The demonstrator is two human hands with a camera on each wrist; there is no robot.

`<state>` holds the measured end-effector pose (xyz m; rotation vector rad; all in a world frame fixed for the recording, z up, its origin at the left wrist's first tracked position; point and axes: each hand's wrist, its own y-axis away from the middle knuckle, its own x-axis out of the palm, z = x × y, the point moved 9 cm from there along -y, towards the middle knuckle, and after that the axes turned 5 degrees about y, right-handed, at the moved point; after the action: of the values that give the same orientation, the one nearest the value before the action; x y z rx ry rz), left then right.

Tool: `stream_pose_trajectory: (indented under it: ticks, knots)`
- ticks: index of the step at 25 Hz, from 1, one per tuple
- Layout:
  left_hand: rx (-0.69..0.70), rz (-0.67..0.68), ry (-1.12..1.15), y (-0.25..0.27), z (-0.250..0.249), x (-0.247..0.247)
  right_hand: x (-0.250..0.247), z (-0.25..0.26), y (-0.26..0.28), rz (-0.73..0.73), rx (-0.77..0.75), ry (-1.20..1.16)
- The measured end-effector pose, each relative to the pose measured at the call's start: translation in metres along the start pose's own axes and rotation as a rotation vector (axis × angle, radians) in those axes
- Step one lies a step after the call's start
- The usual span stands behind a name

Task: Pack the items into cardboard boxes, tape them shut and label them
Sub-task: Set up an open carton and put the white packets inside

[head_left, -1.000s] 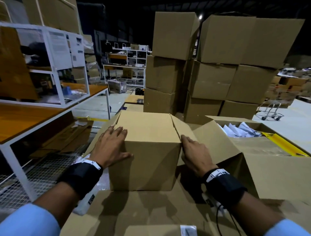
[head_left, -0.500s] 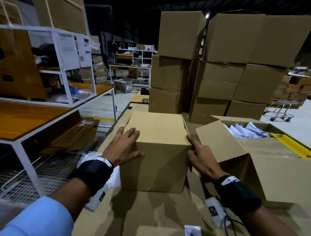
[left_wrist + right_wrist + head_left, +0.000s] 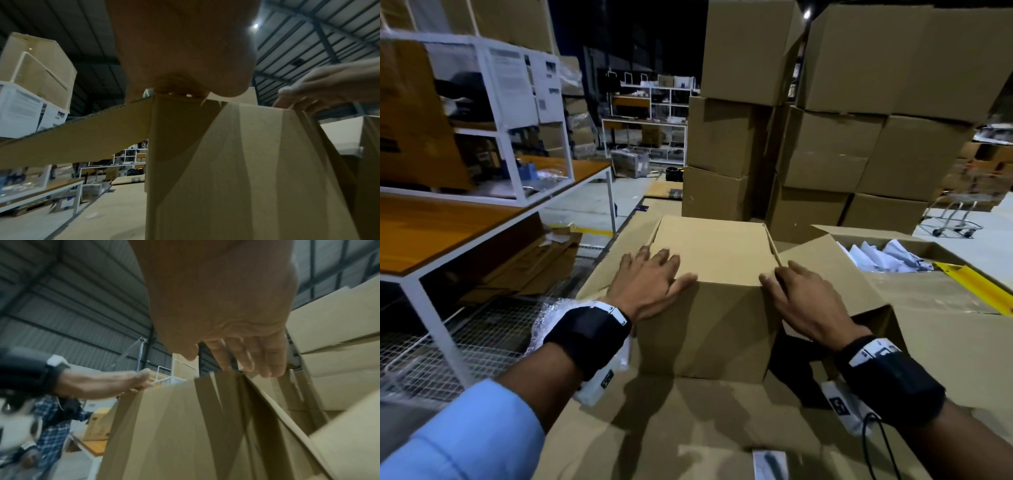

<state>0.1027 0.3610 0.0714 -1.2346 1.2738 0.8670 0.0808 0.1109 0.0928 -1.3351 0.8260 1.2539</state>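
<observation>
Cardboard box (image 3: 709, 274) stands on flattened cardboard (image 3: 688, 421), beside an open carton (image 3: 914, 301). Stiff corrugated walls, springy flaps; weight unknown. Best taken low on both side walls. My left hand (image 3: 650, 284) lies flat, fingers spread, on top. My right hand (image 3: 801, 301) presses straight fingers against the right flap edge.

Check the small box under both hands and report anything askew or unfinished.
The small box has no tape across its top. Its side flaps stand proud along both edges, under the left hand and right hand. Nothing spilled.
</observation>
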Motion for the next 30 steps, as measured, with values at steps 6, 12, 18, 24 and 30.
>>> stream_pose_trajectory:
  ticks: [6,12,18,24,30]
  knots:
    - [-0.03,-0.084,-0.029,-0.013,-0.006,-0.001,-0.006,0.03,-0.061,0.171,-0.138,-0.11]
    - [-0.05,-0.131,-0.01,-0.012,0.0,-0.001,0.031,0.022,-0.1,0.369,-0.11,0.086]
    - [-0.046,-0.149,-0.036,-0.013,-0.002,-0.002,0.001,0.024,-0.108,0.208,-0.086,0.11]
    - [0.039,-0.274,0.021,-0.011,-0.014,-0.036,-0.09,0.038,-0.099,-0.169,-0.144,-0.078]
    - [0.058,-0.607,-0.145,0.013,-0.05,-0.135,-0.126,0.036,-0.08,-0.039,-0.054,-0.372]
